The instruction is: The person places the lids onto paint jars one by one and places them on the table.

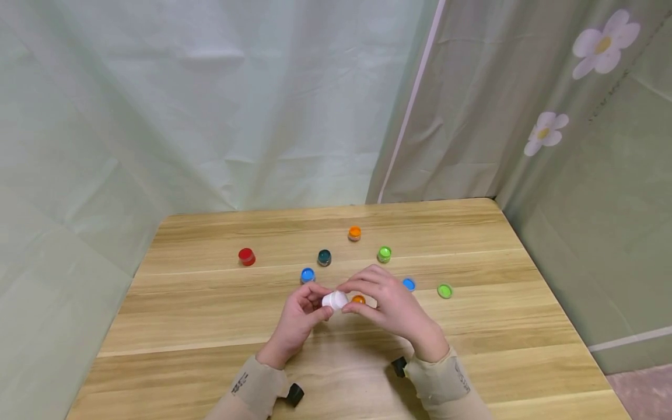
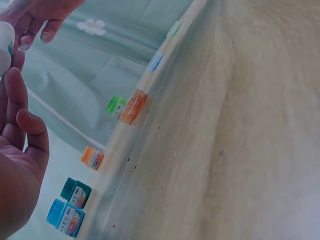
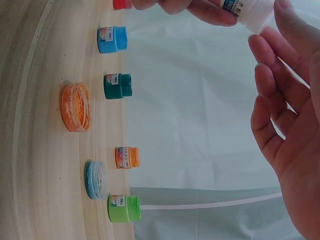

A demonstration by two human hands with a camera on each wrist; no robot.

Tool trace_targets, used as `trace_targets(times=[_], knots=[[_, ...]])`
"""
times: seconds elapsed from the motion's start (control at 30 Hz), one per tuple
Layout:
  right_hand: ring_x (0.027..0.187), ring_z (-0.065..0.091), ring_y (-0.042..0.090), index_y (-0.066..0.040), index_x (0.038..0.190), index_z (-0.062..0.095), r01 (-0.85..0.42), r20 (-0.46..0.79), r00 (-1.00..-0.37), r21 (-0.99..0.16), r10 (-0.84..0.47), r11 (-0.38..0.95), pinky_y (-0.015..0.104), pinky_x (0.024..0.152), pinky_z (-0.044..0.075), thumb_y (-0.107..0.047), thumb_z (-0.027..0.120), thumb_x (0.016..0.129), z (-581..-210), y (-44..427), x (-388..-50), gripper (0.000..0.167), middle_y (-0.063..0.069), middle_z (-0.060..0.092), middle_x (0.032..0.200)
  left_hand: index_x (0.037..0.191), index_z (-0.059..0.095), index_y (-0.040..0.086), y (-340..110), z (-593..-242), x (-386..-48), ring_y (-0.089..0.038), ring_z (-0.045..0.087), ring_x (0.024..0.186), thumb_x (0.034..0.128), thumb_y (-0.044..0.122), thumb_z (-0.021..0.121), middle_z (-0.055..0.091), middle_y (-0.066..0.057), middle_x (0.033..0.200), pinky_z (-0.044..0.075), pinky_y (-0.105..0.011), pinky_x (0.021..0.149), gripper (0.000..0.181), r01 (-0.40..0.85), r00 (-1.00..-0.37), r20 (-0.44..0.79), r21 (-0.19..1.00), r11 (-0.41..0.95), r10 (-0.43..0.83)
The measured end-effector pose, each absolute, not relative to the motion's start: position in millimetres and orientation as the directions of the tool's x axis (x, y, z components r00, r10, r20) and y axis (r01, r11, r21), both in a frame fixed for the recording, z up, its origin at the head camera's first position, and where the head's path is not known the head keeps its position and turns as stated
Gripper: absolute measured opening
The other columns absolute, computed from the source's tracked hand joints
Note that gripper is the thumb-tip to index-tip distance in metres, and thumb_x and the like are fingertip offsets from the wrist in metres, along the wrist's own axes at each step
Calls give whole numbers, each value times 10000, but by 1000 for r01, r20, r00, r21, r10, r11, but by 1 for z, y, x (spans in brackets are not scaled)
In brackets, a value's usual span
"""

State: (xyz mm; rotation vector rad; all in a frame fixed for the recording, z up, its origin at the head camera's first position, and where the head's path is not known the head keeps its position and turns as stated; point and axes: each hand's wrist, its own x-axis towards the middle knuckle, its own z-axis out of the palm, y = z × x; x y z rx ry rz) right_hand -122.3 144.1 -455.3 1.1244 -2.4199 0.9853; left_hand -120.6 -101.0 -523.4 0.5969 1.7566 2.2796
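A small white jar [image 1: 335,300] with a label is held above the wooden table between both hands. The left hand [image 1: 295,322] grips its left end between thumb and fingers. At its right end, the thumb and fingertips of the right hand [image 1: 391,306] pinch the white lid. In the right wrist view, the jar [image 3: 250,12] lies tilted between the two hands, its label partly covered by fingers. Below the right hand lies an orange lid [image 1: 359,299], partly hidden in the head view. Just beyond the left hand stands a blue jar [image 1: 307,275].
Farther back stand a red jar [image 1: 247,256], a dark green jar [image 1: 324,258], an orange jar [image 1: 354,233] and a light green jar [image 1: 384,254]. A blue lid [image 1: 409,284] and a green lid [image 1: 445,291] lie right of the right hand. Curtains surround the table [image 1: 199,315].
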Motion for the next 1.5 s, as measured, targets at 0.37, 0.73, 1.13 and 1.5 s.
trace_targets(times=[0.37,0.73,1.13,1.5], knots=[[983,608,105,-180,1083,766,-697,480,-717,-467,-506,544,314,836,540,-409,845,929,-456,138,-121,287,-98,719,1007,1185,684,95,-100,-523,-120,-135,627,952,996,99,776,768,20,1125,545,-247,796,210,88,-897,194,959,-269,396],[999,633,141,-188,1012,746,-632,421,-774,-464,-474,621,352,833,547,-526,692,1022,-456,135,-118,343,-82,719,999,1169,695,175,-101,-525,-122,-106,636,951,1008,75,748,764,38,1121,553,-232,784,197,104,-896,213,954,-281,390],[1192,631,188,-211,1387,730,-816,565,-578,-401,-590,416,335,966,542,-232,847,937,-455,138,-123,466,-28,701,1332,1160,679,208,-105,-526,-124,-90,635,909,1063,82,668,756,55,1107,562,-233,761,159,108,-891,226,948,-299,394],[1085,649,172,-168,1278,792,-833,613,-551,-370,-567,411,296,891,556,-191,887,882,-459,135,-123,407,-26,750,1200,1163,681,198,-105,-528,-125,-83,636,930,1053,97,693,759,48,1122,553,-221,758,149,132,-874,263,938,-321,408]])
